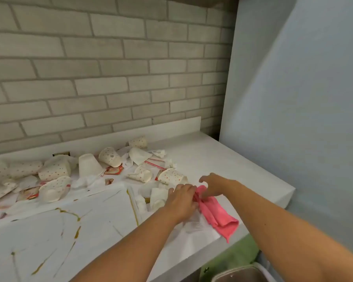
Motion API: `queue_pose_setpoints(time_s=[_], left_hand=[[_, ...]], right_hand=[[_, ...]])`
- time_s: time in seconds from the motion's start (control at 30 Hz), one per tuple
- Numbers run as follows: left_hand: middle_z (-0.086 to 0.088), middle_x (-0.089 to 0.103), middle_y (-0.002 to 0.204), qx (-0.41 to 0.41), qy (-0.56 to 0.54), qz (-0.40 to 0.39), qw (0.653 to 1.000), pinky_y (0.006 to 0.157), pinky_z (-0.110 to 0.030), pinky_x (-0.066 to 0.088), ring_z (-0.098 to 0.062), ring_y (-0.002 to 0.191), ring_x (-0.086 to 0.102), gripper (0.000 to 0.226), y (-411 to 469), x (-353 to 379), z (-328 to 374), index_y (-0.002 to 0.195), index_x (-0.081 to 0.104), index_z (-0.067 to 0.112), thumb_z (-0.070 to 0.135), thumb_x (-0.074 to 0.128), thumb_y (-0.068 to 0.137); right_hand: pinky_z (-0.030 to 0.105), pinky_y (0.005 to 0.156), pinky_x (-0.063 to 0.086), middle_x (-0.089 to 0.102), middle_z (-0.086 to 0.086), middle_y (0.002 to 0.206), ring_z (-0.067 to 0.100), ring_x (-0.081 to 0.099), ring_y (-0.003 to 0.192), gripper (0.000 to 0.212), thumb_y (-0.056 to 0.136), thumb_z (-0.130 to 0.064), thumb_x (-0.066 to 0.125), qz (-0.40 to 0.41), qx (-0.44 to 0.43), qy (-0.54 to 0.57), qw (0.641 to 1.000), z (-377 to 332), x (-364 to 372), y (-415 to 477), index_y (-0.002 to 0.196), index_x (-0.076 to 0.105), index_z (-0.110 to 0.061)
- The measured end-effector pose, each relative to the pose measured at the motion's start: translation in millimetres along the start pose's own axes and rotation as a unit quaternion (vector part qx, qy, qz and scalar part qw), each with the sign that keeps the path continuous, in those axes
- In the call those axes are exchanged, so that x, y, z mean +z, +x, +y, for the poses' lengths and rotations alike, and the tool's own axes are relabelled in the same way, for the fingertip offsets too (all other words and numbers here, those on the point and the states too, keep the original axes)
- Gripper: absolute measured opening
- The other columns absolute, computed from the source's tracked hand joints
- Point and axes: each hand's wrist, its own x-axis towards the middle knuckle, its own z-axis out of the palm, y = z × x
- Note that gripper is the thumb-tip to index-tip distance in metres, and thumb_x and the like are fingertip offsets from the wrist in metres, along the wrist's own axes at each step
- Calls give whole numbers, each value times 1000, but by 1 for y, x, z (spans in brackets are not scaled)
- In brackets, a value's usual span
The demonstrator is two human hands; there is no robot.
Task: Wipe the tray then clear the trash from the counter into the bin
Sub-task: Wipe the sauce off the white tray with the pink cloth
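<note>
Both hands meet on a pink cloth near the white counter's front edge. The left hand grips its bunched end; the right hand rests open-fingered over it. Left of the cloth lies a stained white tray, with dotted paper cups and crumpled napkins behind it. A bin sits below the counter.

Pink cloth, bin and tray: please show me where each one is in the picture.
pink cloth (216, 215): head view, middle of the folded part lying on the counter.
bin (239, 274): head view, its rim at the bottom edge.
tray (102, 216): head view, bare stained surface.

Bare counter right of the cups — litter crowding the left.
</note>
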Motion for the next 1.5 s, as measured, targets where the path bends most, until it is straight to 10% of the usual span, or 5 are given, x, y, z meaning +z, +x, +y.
queue_pose_setpoints(time_s=[0.63, 1.03, 1.23, 1.4, 1.5], left_hand=[[-6, 30, 144, -35, 18, 22, 999, 111, -39, 20, -24, 135, 26, 49, 0, 7, -11, 141, 34, 21, 31, 45, 94], [-1, 47, 131, -76, -13, 142, 987, 100, -33, 32, -20, 121, 42, 36, -31, -26, -61, 131, 49, 20, 23, 43, 95], [-2, 49, 127, -134, -10, 186, 973, 96, -33, 37, -22, 118, 45, 34, -69, -43, -120, 128, 53, 18, 22, 44, 95], [-5, 52, 124, -218, -34, 213, 952, 97, -35, 39, -23, 116, 48, 31, -119, -55, -181, 123, 57, 14, 21, 46, 95], [-9, 56, 112, -269, -75, 245, 929, 93, -36, 42, -26, 108, 52, 26, -159, -57, -223, 116, 62, 10, 16, 48, 95]], right_hand=[[32, 76, 45, 56, 10, 119, 27, 57, 107, 54, 81, -18, 64, 17, 16, 0, 1000, 3, 40, 16, 128, 39, -12], [32, 77, 45, 56, 2, 101, 21, 56, 93, 39, 94, -41, 43, 133, 6, -152, 979, -81, -24, 16, 122, 54, -16], [37, 93, 43, 35, 13, 139, 31, 48, 120, 47, 95, -29, 45, 146, -86, -39, 985, -152, -26, 10, 138, 36, -12], [31, 97, 42, 55, -1, 133, 24, 53, 118, 55, 86, -47, 61, 68, -180, 131, 973, -195, -7, 22, 123, 44, -10], [34, 104, 41, 57, -2, 134, 19, 56, 119, 21, 86, -29, 64, -16, -217, 214, 952, -218, 8, 21, 95, 49, -18]])
